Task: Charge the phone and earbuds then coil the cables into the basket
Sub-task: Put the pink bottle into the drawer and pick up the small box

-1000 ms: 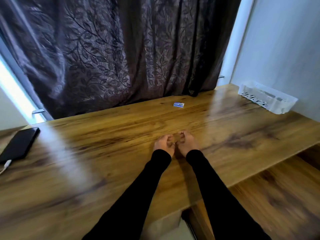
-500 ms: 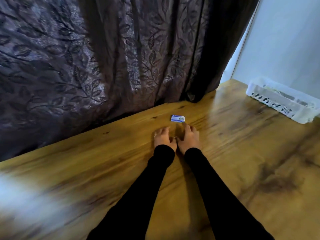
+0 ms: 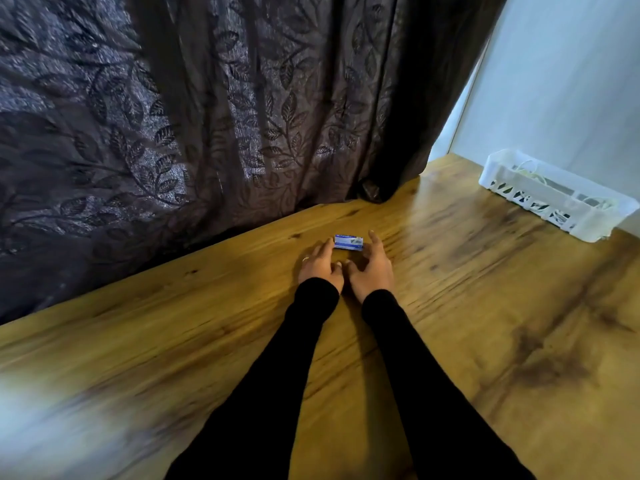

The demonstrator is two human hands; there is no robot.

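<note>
Both hands lie flat on the wooden worktop [image 3: 485, 306] with fingers relaxed and straight: the left hand [image 3: 320, 266] touches the left end of a small blue-and-white box [image 3: 348, 242], while the right hand [image 3: 372, 268] has its fingers just beside the box's right end. The box sits near the worktop's back edge, close under the dark leaf-patterned curtain [image 3: 207, 116]. The white basket [image 3: 519, 183], with pale cables [image 3: 530, 171] inside, stands well apart at the right against the wall, bare wood between.

A dark leaf-patterned curtain [image 3: 214, 126] hangs behind the wooden table [image 3: 485, 323]. A pale wall [image 3: 571, 81] stands at right.
</note>
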